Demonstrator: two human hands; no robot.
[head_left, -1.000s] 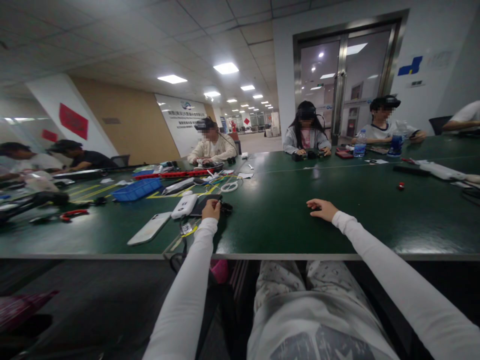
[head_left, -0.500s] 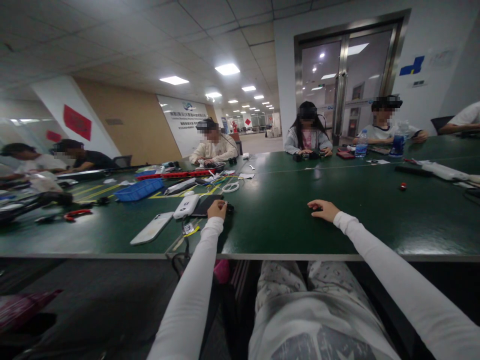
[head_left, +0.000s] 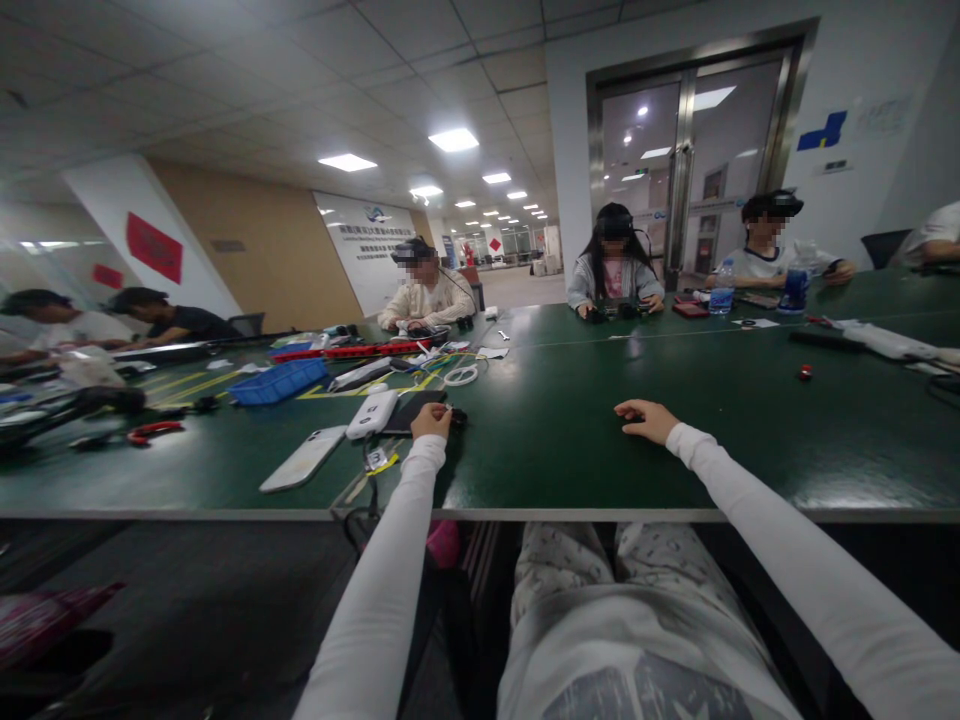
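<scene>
My left hand [head_left: 430, 421] rests on the green table [head_left: 547, 430], its thumb and fingertips pinched together. A small black object [head_left: 458, 416] sits right against those fingertips; its kind is too small to make out. Just behind the hand lies a flat black case or pad [head_left: 409, 410], partly covered by it. My right hand [head_left: 649, 421] lies on the table well apart from the left, fingers bent inward. Something dark shows beneath its fingertips, too hidden to name.
A white phone [head_left: 306, 459], a white power bank [head_left: 373, 413], a blue tray [head_left: 279, 381] and a white cable coil [head_left: 461, 375] lie to the left. A small red item [head_left: 805, 372] lies to the right. Several people wearing headsets sit around the table.
My left hand has shifted very slightly left, and the black object beside its fingertips shows a little more. My right hand stays where it was.
</scene>
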